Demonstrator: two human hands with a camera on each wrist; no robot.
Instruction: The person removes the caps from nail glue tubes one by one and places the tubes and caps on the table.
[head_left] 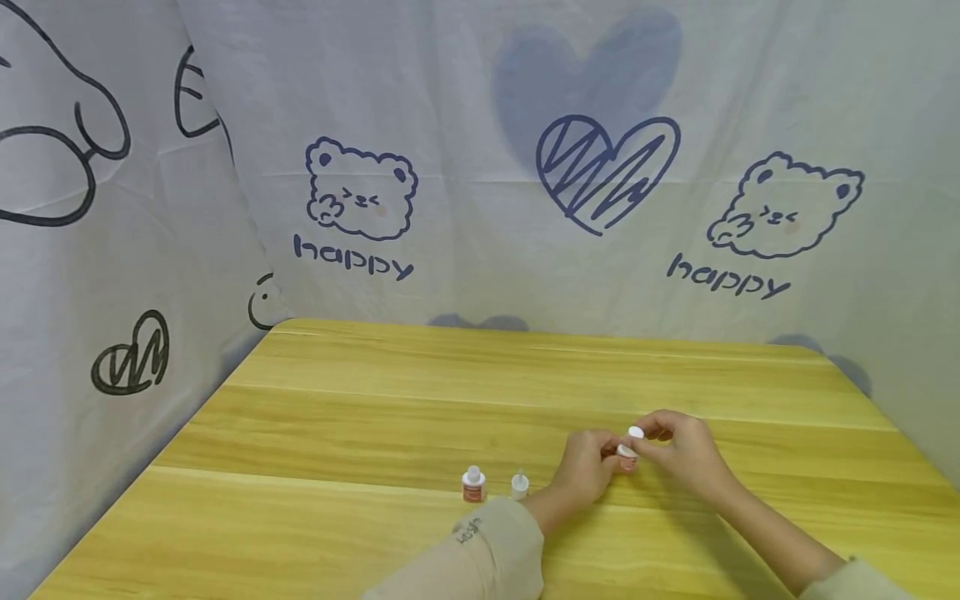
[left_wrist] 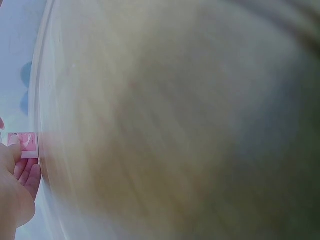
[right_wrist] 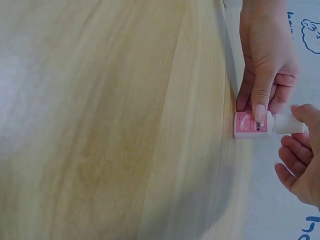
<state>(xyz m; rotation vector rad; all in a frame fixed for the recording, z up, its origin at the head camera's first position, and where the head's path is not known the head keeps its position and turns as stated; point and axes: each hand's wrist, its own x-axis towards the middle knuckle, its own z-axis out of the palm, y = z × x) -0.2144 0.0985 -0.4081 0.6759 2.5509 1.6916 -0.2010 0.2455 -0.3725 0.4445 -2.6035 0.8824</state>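
A small white bottle with a pink label (right_wrist: 250,122) stands on the wooden table, held by my left hand (head_left: 587,465) with the thumb laid on the label. My right hand (head_left: 684,446) pinches the white cap (right_wrist: 287,124) at the bottle's top between thumb and finger. In the right wrist view the cap is in line with the bottle's neck. The left wrist view catches only part of my left hand (left_wrist: 20,185) and the pink label (left_wrist: 29,142) at its left edge.
Left of my hands stand a second small bottle (head_left: 473,485) with a white top and red-pink label, and a small white piece with a thin upright tip (head_left: 520,485), close to my left sleeve (head_left: 487,550). A printed cloth (head_left: 465,208) hangs behind the table (head_left: 337,417).
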